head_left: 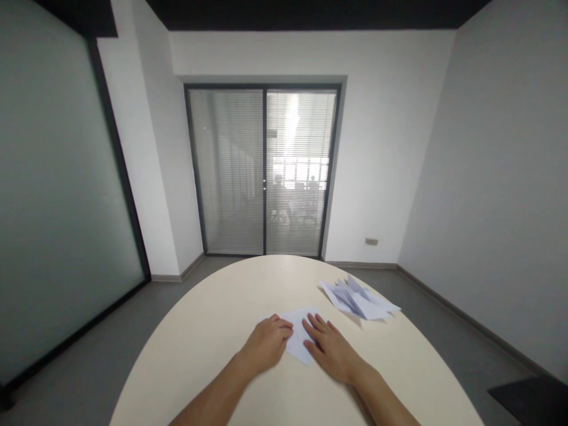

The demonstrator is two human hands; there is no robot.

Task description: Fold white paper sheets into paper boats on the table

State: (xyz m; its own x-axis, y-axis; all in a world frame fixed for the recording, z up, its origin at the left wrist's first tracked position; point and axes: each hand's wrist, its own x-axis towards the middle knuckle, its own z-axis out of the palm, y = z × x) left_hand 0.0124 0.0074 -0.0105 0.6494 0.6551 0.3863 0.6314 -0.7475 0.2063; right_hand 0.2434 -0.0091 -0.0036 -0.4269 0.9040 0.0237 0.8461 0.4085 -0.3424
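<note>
Partly, both hands (pixel 267 343) hide the white paper (pixel 297 344).

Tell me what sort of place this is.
Probably a small office or meeting room. A rounded cream-coloured table stands in front of dark-framed glass panes with thin horizontal blinds, and a large black-framed frosted-glass panel runs along the left side.

Left hand (pixel 266 344): bare, with a broad, rounded back
Right hand (pixel 331 352): bare, slim fingers (pixel 314 331) tapering to rounded tips
Left wrist (pixel 243 362): bare, narrower than the hand it joins
Left forearm (pixel 213 396): bare, smooth-sided, thickening away from the hand
Right forearm (pixel 386 397): bare behind its hand, likewise thickening
</note>
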